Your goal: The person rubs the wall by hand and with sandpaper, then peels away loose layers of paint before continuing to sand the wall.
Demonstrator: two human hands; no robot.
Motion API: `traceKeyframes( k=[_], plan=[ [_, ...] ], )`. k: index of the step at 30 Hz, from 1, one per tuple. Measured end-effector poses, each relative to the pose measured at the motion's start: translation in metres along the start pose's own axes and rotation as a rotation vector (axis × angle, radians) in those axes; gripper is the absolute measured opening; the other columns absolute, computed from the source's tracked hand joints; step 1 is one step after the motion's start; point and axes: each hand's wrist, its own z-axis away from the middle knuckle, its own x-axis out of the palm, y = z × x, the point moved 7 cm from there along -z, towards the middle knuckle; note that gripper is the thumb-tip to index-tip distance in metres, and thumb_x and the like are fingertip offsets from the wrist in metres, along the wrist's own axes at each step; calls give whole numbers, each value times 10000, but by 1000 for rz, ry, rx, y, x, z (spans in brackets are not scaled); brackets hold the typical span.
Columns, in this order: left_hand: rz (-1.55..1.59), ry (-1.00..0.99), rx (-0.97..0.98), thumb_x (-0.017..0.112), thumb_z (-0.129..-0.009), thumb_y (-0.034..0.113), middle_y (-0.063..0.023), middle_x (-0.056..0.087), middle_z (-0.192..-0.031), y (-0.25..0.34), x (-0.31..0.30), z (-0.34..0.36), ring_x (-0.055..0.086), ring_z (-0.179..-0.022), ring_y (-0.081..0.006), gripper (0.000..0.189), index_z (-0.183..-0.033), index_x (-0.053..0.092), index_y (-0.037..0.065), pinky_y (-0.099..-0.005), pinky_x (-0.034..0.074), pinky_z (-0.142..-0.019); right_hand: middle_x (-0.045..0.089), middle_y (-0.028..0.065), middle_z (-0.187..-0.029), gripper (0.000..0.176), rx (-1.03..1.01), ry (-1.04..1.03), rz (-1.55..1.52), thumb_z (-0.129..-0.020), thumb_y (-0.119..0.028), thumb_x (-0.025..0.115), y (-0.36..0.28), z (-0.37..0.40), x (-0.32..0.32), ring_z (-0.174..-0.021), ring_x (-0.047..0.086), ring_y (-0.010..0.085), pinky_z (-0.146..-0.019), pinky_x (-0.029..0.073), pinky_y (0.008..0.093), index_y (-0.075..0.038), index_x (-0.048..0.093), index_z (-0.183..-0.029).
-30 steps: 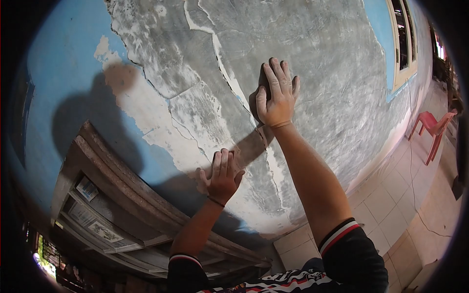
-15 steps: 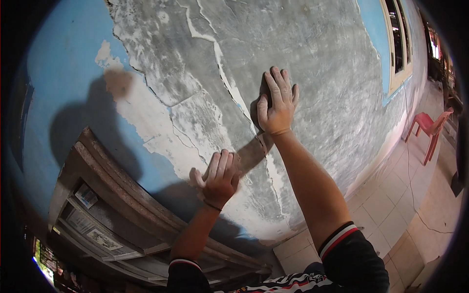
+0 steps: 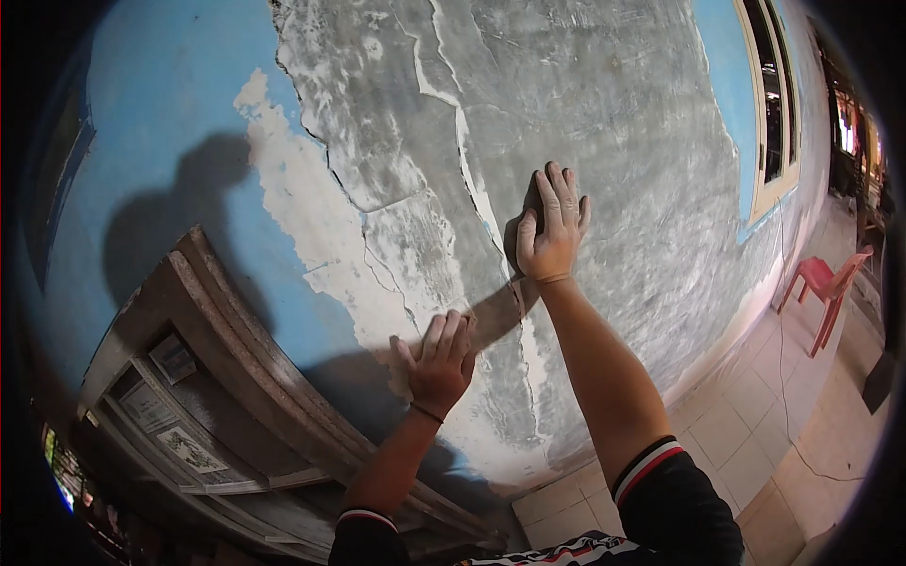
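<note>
Far to the left of both hands, a weathered wooden frame (image 3: 236,321) slants along the wall (image 3: 613,113), with small printed cards tucked behind its lower rails. Above and left of the left hand, blue paint (image 3: 179,94) covers the surface, and the shadow of a head and shoulders falls across it. The paint ends in a ragged edge, and a pale strip of undercoat (image 3: 302,217) runs down toward the left hand.

The left hand (image 3: 439,363) lies flat against the wall, fingers straight and close together, thumb spread to its left. It grasps nothing. A thin dark band (image 3: 427,412) circles its wrist. A little above and to its right, a whitish crack (image 3: 472,179) climbs through bare grey plaster and passes just left of the right hand.

The right hand (image 3: 552,231) is higher up and also pressed flat on the grey plaster, palm to the wall, fingers extended and nearly closed up. A dark patch shows just left of its index finger. I cannot tell whether that is shadow or something under the palm. The arm's shadow reaches down-left from the wrist to the left hand's fingertips.

Further right of the right hand, a cream window frame (image 3: 769,113) is set in a blue band. Below and right of it, a red plastic chair (image 3: 826,288) stands on the pale tiled floor (image 3: 746,424), close to the foot of the wall.
</note>
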Motion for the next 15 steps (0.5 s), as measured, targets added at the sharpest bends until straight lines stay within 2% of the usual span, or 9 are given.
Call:
traceKeyframes(
  k=[4, 8, 11, 15],
  plan=[
    [76, 85, -178, 447, -911, 357, -41, 480, -1332, -7, -23, -34, 425, -1251, -213, 445, -1267, 509, 98, -659, 35, -1031, 419, 48, -1400, 529, 15, -2, -9, -768, -183, 484, 1, 3, 2, -1339, 312, 283, -1077, 112, 555, -149, 495, -1296],
    [75, -4, -182, 438, -913, 327, -41, 500, -1295, 9, 5, 8, 429, -1245, -229, 421, -1255, 512, 93, -643, 63, -1036, 413, 50, -1405, 536, 2, 0, 6, -763, -176, 481, 3, 1, 1, -1340, 310, 284, -1079, 110, 549, -146, 491, -1298],
    [21, 13, -207, 435, -913, 313, -44, 499, -1294, 11, 4, 9, 432, -1242, -231, 406, -1245, 516, 94, -636, 81, -1037, 413, 53, -1404, 538, 12, -3, -3, -763, -175, 478, 1, 5, 3, -1340, 309, 286, -1081, 108, 545, -142, 489, -1300],
    [-1, 197, -194, 440, -913, 334, -79, 479, -1335, 0, -16, -38, 411, -1266, -240, 425, -1217, 540, 55, -630, 46, -1047, 418, 69, -1400, 511, 0, -1, 0, -783, -164, 473, 1, 1, 0, -1341, 308, 287, -1078, 113, 530, -123, 495, -1292]
  ],
)
